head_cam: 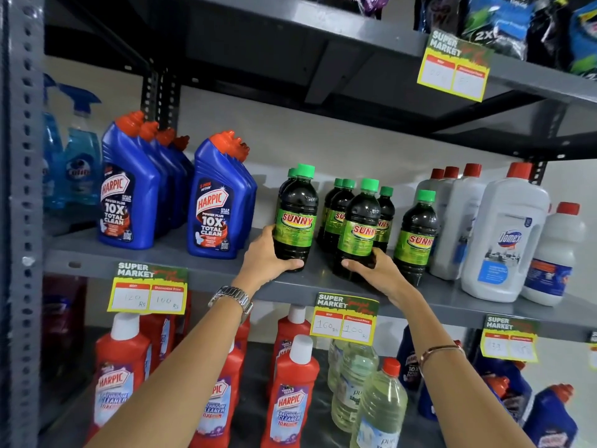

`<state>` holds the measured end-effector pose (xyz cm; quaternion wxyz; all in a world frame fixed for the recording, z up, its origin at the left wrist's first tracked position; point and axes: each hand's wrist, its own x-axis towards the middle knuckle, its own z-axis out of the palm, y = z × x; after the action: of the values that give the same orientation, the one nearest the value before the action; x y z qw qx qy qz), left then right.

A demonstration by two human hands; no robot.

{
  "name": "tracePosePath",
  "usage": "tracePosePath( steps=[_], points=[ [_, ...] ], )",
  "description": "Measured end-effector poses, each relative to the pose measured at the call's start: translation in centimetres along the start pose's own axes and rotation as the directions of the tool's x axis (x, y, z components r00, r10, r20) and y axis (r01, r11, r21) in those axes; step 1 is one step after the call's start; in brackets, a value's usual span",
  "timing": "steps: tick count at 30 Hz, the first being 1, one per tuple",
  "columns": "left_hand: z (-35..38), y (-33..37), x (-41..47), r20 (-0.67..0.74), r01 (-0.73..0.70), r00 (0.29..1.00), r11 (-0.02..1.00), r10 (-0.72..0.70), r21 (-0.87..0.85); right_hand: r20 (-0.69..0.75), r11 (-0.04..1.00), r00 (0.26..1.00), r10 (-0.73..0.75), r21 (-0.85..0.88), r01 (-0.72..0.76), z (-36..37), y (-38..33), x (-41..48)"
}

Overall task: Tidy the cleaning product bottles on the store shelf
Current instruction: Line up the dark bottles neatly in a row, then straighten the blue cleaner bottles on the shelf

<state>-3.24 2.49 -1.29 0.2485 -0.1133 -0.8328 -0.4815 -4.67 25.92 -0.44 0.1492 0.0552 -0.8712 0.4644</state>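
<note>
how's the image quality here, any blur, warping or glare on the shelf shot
Head view: wide-angle warping bends the left upright and slants the shelf edges. Centre is sharp, with the Sunny bottles held by the left hand and right hand readable. Corners are soft, with the spray bottles and top packets smeared. Soft highlights on the Harpic bottles, no harsh glare; the handwritten price tags are faint.

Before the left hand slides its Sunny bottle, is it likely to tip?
Possibly: the Sunny bottle is tall and narrow. It looks full of dark liquid, so probably heavy. The left hand grips low, which should steady it.
</note>
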Motion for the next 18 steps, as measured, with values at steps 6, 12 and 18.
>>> tracePosePath(
  steps=[6, 12, 18],
  points=[
    [-2.0, -0.2, -1.1, -0.152, -0.124, 0.982, 0.990, 0.113, -0.065, -0.530, 0.990, 0.836, -0.144, -0.081, 0.119, 2.2, -1.3, -4.7],
    [-10.2, -2.6, -2.4, -0.687, -0.263, 0.695, 0.964, 0.210, 0.028, -0.305, 0.882, 0.834, -0.460, -0.054, 0.467, 11.0, -8.1, -7.4],
    [-17.3, -7.2, -1.9, -0.679, 0.191, 0.734, 0.965, -0.020, 0.178, 0.108, 0.960, 0.955, -0.276, 0.072, 0.270, 17.5, -13.3, -3.3]
  ],
)
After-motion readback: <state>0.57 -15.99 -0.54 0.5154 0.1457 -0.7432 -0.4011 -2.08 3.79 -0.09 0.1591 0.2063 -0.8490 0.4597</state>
